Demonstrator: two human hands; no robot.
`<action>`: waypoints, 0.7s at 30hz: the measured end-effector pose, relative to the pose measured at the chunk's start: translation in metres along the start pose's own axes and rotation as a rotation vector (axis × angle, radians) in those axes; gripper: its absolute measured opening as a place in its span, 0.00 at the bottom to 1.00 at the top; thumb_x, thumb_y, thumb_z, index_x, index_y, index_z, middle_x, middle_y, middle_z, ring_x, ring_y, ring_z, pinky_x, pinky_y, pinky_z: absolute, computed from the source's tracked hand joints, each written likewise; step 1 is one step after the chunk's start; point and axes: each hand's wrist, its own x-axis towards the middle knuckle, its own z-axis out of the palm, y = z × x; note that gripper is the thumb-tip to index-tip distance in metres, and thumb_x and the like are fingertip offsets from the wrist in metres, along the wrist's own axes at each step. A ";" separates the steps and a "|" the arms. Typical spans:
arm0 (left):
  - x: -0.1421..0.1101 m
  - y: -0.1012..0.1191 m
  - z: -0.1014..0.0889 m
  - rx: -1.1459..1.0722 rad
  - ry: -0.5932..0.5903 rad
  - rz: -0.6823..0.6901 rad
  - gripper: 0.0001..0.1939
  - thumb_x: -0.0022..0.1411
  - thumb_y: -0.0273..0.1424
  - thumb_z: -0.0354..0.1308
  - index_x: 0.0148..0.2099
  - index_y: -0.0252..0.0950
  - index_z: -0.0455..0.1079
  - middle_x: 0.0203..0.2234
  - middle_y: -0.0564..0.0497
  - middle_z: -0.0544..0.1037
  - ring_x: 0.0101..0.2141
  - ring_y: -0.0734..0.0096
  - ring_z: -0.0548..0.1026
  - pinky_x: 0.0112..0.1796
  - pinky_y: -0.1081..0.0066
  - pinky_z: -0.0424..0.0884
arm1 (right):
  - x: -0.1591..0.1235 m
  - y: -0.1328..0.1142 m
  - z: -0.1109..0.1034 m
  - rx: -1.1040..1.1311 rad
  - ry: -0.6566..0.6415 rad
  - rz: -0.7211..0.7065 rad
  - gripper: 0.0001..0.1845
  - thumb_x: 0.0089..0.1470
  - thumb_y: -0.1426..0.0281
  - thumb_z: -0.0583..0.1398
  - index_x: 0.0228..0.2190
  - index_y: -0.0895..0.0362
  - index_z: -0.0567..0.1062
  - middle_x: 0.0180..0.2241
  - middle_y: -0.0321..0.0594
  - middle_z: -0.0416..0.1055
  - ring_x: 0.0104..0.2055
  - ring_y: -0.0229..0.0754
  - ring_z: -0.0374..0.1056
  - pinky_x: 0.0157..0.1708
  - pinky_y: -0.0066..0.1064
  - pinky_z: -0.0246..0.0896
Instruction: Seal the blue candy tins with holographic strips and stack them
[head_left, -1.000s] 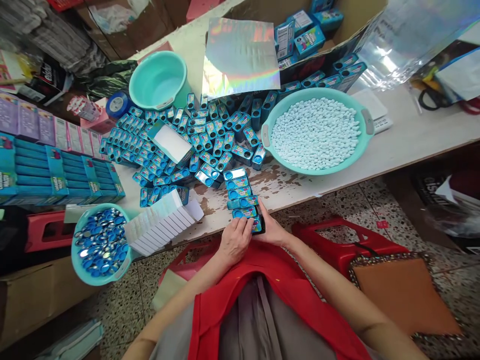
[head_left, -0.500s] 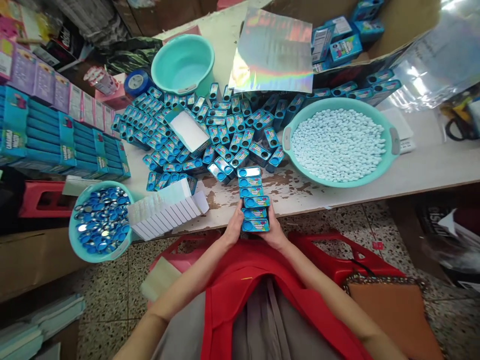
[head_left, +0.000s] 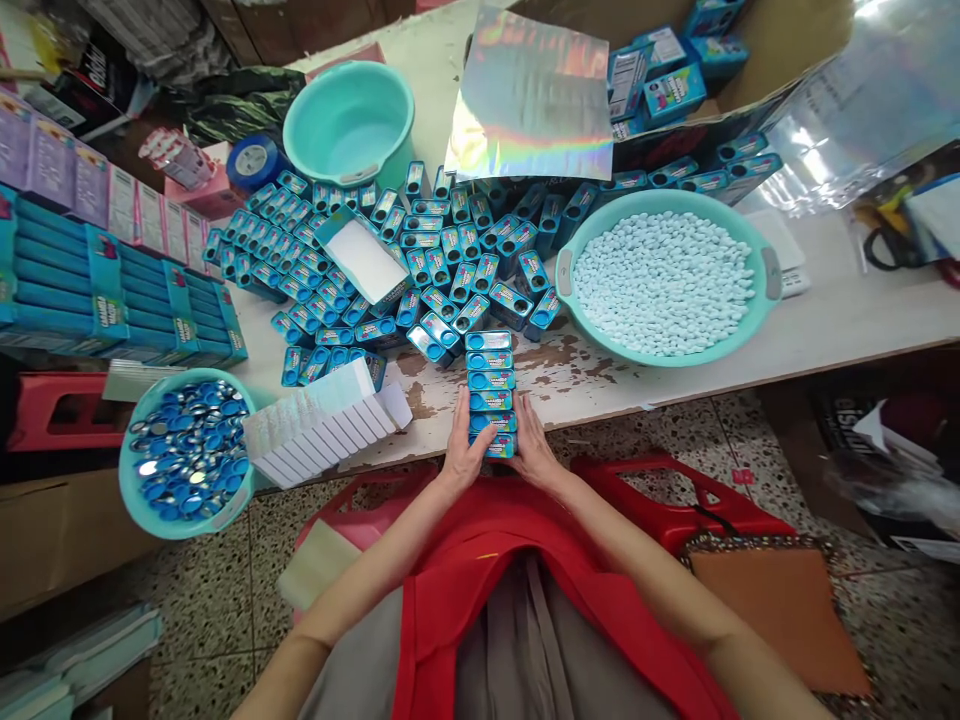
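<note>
A straight row of small blue candy containers with printed tops and round blue caps stands at the table's front edge. My left hand lies along the row's left side, its thumb across the top of the nearest container. Along the right side, my right hand presses with its fingers straight and close together. Between them, the hands clasp the near end of the row. Just beyond is a crowd of similar containers, many with dark round openings on top. The palms are hidden.
At right sits a turquoise basin of pale blue candies. A turquoise tub of blue-and-silver caps stands at left, beside a row of white boxes. Another turquoise basin and a shiny holographic sheet are at the back.
The row has straightened: the container that jutted right is now in line. My left thumb has moved onto the nearest container's top, and the right fingers stretch along the side. The view has shifted slightly.
</note>
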 end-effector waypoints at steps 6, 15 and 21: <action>0.006 0.001 -0.006 0.123 0.063 0.152 0.35 0.64 0.44 0.50 0.69 0.43 0.44 0.67 0.47 0.48 0.66 0.61 0.48 0.63 0.58 0.50 | 0.004 -0.007 0.007 -0.043 0.048 0.028 0.55 0.56 0.60 0.57 0.63 0.54 0.20 0.68 0.53 0.34 0.69 0.54 0.31 0.63 0.57 0.39; 0.007 -0.009 -0.012 -0.003 0.076 0.160 0.34 0.66 0.45 0.46 0.69 0.44 0.40 0.68 0.47 0.46 0.65 0.63 0.50 0.62 0.61 0.54 | 0.004 0.002 0.028 -0.100 0.180 -0.034 0.57 0.53 0.68 0.59 0.63 0.57 0.19 0.68 0.53 0.25 0.69 0.57 0.27 0.63 0.56 0.42; 0.004 0.003 -0.006 -0.037 0.116 0.121 0.37 0.62 0.46 0.52 0.69 0.44 0.43 0.66 0.46 0.51 0.65 0.60 0.51 0.62 0.61 0.54 | 0.003 0.010 0.024 -0.132 0.119 -0.056 0.52 0.55 0.74 0.55 0.63 0.54 0.21 0.68 0.48 0.26 0.69 0.53 0.28 0.64 0.53 0.43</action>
